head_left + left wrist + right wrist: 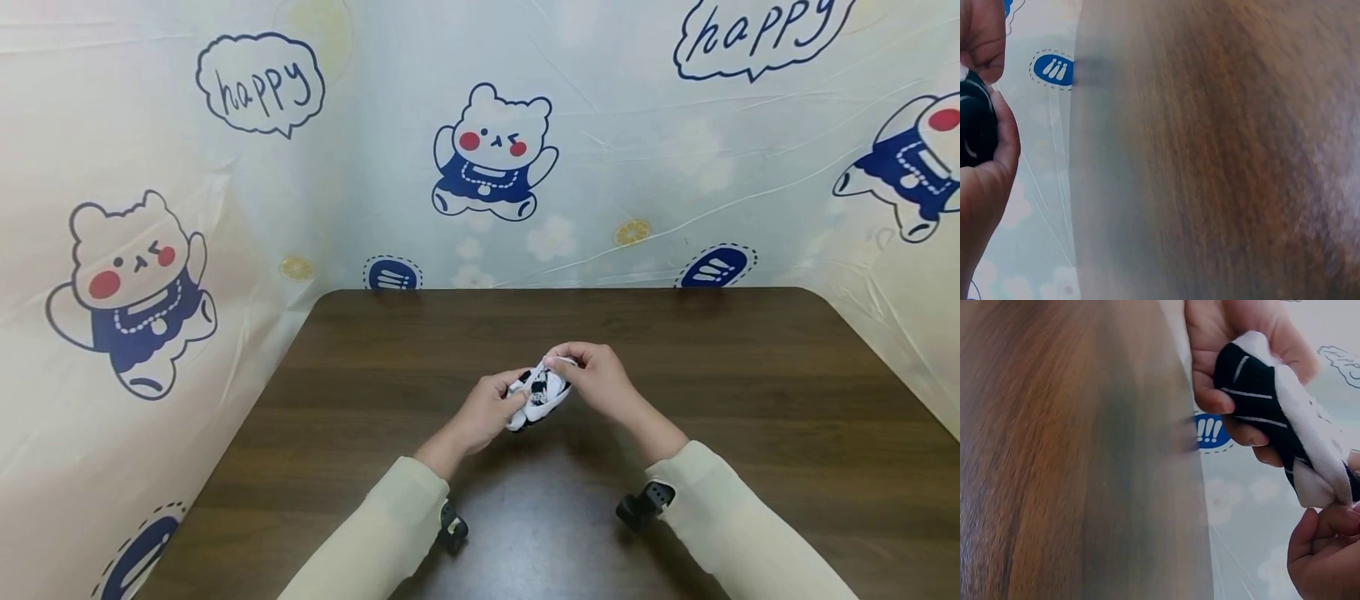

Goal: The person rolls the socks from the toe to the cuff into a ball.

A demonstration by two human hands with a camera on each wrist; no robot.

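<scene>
A black-and-white sock bundle (546,393), folded into a small roll, is held up above the table between both hands. My left hand (489,410) grips its near left end, thumb across the white top. At the far right end, my right hand (596,377) pinches the white edge between thumb and fingers. Thin white lines cross the black underside of the sock bundle (1260,394) in the right wrist view, with the left hand's fingers wrapped beneath. Only a dark part of the sock bundle (977,125) shows at the border of the left wrist view.
A dark brown wooden table (337,400) spreads under both hands. Behind and beside it hangs a pale curtain (390,167) printed with bears and the word happy. Small black cameras (643,504) sit at both sleeve cuffs.
</scene>
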